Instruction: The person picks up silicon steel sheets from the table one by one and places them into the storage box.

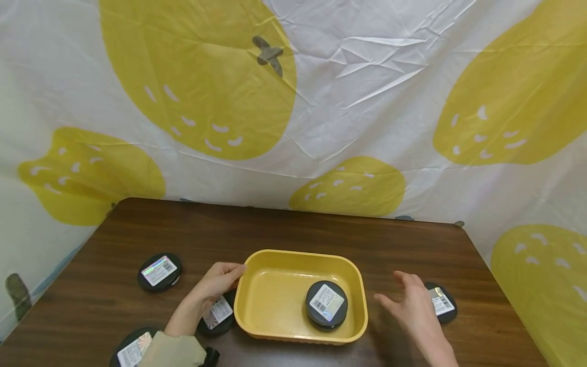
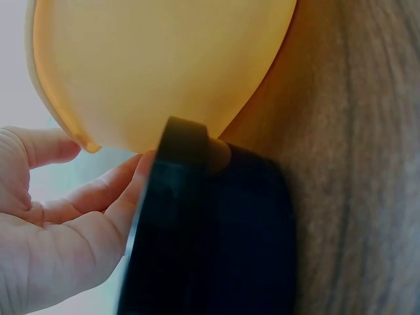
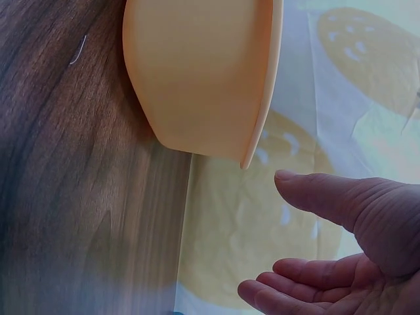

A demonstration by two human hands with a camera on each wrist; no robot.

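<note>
A yellow rectangular tub (image 1: 275, 300) sits on the table, with a flat round black case (image 1: 326, 304) inside, white label up. My left hand (image 1: 220, 280) holds the tub's left rim, thumb at the edge and fingers against the outer wall, as the left wrist view also shows. Under that hand lies another labelled black case (image 1: 216, 316), which fills the front of the left wrist view (image 2: 216, 236). My right hand (image 1: 412, 306) hovers off the tub's right side, thumb and fingers spread apart and holding nothing. Partly behind it lies a similar case (image 1: 442, 303).
Two more round black cases lie to the left, one farther back (image 1: 159, 272) and one at the near edge (image 1: 130, 349), partly covered by my left sleeve (image 1: 174, 351). Behind the dark wooden table (image 1: 220, 224) hangs a white cloth (image 1: 348, 112) with yellow fruit prints.
</note>
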